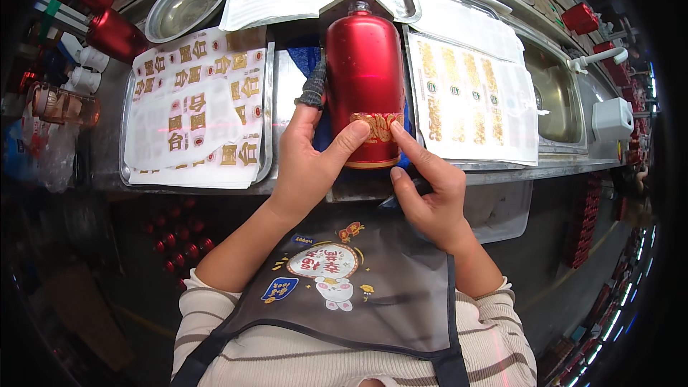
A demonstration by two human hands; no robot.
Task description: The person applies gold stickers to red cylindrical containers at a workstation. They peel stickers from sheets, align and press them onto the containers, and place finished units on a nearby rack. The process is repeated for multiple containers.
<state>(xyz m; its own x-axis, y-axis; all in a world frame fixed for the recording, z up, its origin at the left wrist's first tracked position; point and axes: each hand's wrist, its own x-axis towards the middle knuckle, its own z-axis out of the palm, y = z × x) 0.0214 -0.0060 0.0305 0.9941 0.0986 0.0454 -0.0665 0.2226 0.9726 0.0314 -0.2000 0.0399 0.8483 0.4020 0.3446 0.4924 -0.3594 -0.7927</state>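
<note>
The person's left hand point(304, 161) cups the left side of a red bottle point(365, 75), thumb pressed flat across a gold label band near its base, while a finger in a grey knitted cot reaches up along the bottle's flank. The right hand point(430, 190) meets it from the other side, index finger and thumb pinching the right end of the same gold label band point(378, 126). Both hands are closed onto the bottle, not spread wide.

The bottle lies along the middle of a steel workbench point(115, 150), its base toward the person at the near edge and its short silver-rimmed neck pointing to the far edge. It is a tall cylinder with rounded shoulders, coated in glossy metallic red that catches the overhead light. The ornate gold band circles it just above a thin gold ring at the foot. Something blue sits under it, perhaps a cloth pad; the view is too cramped to be sure.

To the left, a steel tray point(268, 111) holds sheets of gold and red stickers point(197, 111). To the right, another sticker sheet point(469, 97) with gold strips lies beside a sink basin point(555, 93). A round steel bowl point(188, 1) sits at the far left corner, with more red bottles point(115, 34) lying nearby. The person wears a grey apron point(373, 283) with a cartoon print over a striped top.
</note>
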